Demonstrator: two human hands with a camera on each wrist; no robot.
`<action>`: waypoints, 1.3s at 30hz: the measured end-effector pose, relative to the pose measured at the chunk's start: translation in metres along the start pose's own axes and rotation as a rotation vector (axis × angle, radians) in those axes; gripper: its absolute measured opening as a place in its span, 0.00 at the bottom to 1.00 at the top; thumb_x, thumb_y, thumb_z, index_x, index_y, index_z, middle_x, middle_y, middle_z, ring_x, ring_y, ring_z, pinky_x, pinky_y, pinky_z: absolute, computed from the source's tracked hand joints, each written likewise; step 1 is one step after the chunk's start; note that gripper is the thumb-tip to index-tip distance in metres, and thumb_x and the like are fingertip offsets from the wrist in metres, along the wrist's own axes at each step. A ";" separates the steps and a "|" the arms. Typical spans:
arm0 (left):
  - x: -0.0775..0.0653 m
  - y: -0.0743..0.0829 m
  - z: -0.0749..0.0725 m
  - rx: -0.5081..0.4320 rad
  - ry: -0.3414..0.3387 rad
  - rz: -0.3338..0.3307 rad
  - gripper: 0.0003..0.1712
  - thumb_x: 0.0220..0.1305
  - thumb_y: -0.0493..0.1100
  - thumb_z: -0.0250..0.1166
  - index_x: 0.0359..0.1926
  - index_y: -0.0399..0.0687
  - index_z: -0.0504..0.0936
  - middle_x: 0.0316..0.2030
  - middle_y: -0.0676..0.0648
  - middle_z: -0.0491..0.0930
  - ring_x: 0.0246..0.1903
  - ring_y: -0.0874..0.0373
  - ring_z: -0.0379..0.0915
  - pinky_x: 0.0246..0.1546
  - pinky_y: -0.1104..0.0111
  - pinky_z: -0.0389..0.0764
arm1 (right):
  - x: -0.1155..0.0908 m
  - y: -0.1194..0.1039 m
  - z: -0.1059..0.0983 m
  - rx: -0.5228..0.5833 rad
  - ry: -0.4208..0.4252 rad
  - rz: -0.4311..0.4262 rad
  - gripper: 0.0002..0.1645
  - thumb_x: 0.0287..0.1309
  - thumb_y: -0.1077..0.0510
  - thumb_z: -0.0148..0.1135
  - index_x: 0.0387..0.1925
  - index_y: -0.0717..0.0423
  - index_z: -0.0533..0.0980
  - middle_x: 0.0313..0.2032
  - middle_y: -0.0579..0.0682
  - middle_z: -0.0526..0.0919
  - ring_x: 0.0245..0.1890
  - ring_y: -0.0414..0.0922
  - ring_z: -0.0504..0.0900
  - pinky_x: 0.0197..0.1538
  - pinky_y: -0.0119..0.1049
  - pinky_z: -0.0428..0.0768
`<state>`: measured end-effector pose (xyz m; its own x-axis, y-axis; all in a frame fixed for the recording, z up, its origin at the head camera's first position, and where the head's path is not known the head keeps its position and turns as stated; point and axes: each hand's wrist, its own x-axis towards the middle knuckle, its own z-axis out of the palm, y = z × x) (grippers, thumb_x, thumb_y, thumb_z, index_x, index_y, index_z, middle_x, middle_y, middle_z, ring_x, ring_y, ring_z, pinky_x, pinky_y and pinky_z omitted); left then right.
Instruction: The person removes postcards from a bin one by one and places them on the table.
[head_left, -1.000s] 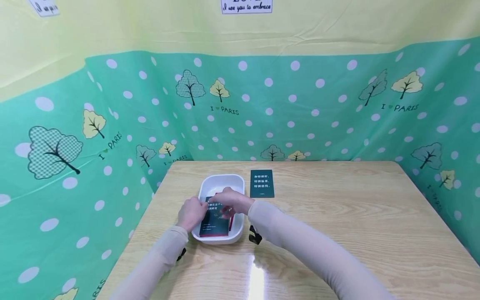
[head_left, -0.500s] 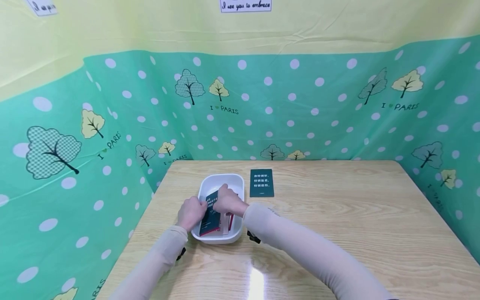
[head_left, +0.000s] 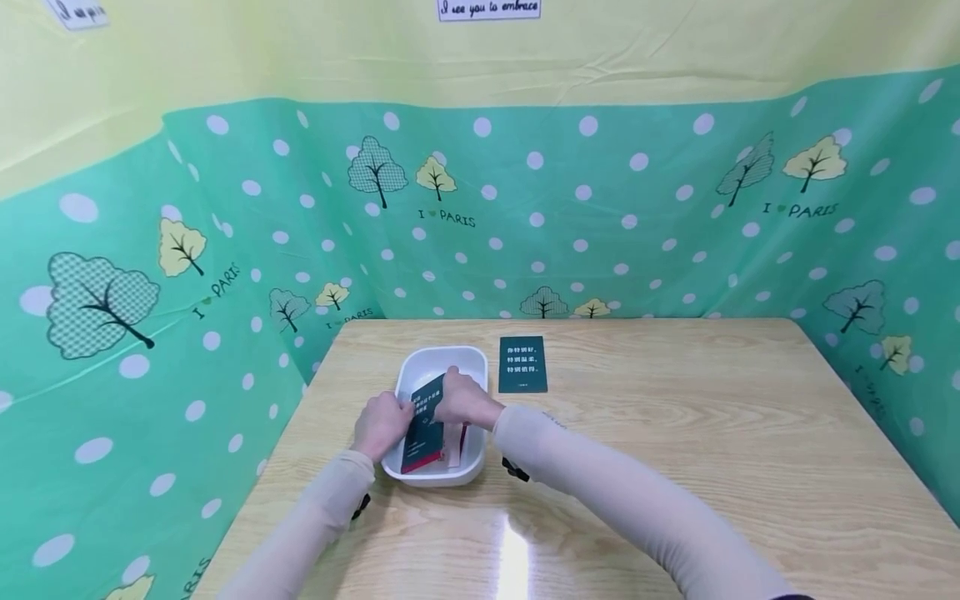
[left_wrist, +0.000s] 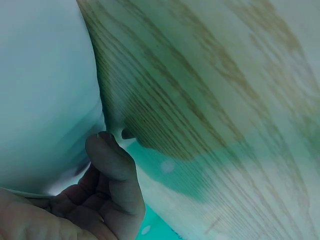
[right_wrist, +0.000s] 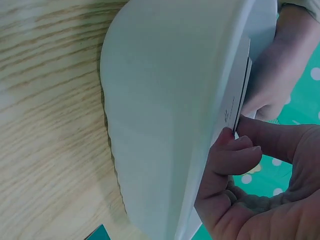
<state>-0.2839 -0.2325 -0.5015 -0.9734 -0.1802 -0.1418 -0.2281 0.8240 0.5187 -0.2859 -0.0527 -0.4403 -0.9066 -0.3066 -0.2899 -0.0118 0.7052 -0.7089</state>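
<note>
In the head view, a white plastic basin [head_left: 435,479] stands on the table with printed cards in it. My left hand [head_left: 381,425] grips its left rim; in the left wrist view the fingers [left_wrist: 112,160] bend around the basin's wall. My right hand [head_left: 467,400] reaches into the basin and pinches the right edge of a dark green card [head_left: 423,433] with white writing, tilted up on that side. The right wrist view shows thumb and fingertips at the card's thin edge. Under it lie a pale card [head_left: 453,446] and something red, partly hidden.
Another dark green card [head_left: 522,365] with white lettering lies flat on the wooden table [head_left: 675,433], just right of the basin. A green and yellow patterned curtain [head_left: 600,200] rises behind the table and along its sides.
My right hand has taken hold of the dark green card's right side and lifted it, so the card now slants and uncovers the pale card. The left hand has stayed on the rim.
</note>
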 end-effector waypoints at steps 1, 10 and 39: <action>0.000 0.000 0.000 -0.001 -0.001 0.001 0.15 0.72 0.45 0.57 0.33 0.36 0.80 0.27 0.42 0.81 0.25 0.51 0.79 0.27 0.61 0.84 | 0.000 0.000 -0.001 -0.002 0.000 -0.004 0.50 0.61 0.59 0.76 0.76 0.66 0.58 0.49 0.61 0.80 0.37 0.50 0.83 0.43 0.46 0.87; 0.001 0.002 -0.002 0.017 0.012 0.001 0.15 0.71 0.45 0.58 0.35 0.35 0.81 0.28 0.41 0.82 0.26 0.51 0.80 0.27 0.60 0.85 | 0.001 0.002 -0.008 -0.009 -0.013 -0.032 0.23 0.60 0.62 0.76 0.52 0.63 0.76 0.36 0.52 0.81 0.30 0.46 0.83 0.37 0.40 0.85; 0.000 -0.001 0.000 -0.022 -0.011 -0.006 0.19 0.74 0.44 0.58 0.44 0.29 0.83 0.29 0.40 0.84 0.26 0.51 0.82 0.26 0.62 0.86 | -0.002 0.006 -0.012 0.050 0.106 -0.051 0.05 0.60 0.60 0.76 0.34 0.57 0.86 0.28 0.48 0.84 0.30 0.43 0.83 0.35 0.34 0.83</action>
<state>-0.2838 -0.2330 -0.5020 -0.9717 -0.1792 -0.1541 -0.2346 0.8108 0.5363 -0.2897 -0.0402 -0.4364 -0.9450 -0.2699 -0.1848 -0.0404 0.6570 -0.7528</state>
